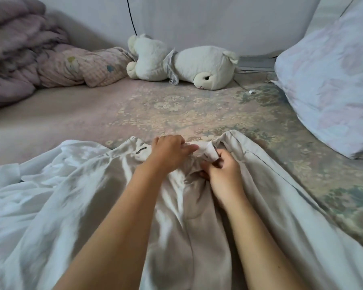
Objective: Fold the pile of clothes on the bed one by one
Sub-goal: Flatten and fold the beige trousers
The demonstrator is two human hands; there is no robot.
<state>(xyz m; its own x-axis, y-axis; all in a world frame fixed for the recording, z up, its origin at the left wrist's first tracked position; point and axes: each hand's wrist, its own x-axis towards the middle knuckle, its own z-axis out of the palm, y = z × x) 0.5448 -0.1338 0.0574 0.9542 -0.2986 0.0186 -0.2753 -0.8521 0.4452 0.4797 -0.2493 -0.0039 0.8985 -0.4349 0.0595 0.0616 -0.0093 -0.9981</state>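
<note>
A beige pair of trousers lies spread on the bed, waistband away from me. My left hand grips the waistband at its top middle, thumb pointing right. My right hand pinches a small white label or pocket flap at the waistband opening. A white garment lies crumpled to the left, partly overlapping the trousers.
A white plush lamb lies at the wall. Folded pinkish quilts are stacked at the back left and a pale floral pillow sits at the right. The patterned bed sheet stretches between them. A black cable hangs on the wall.
</note>
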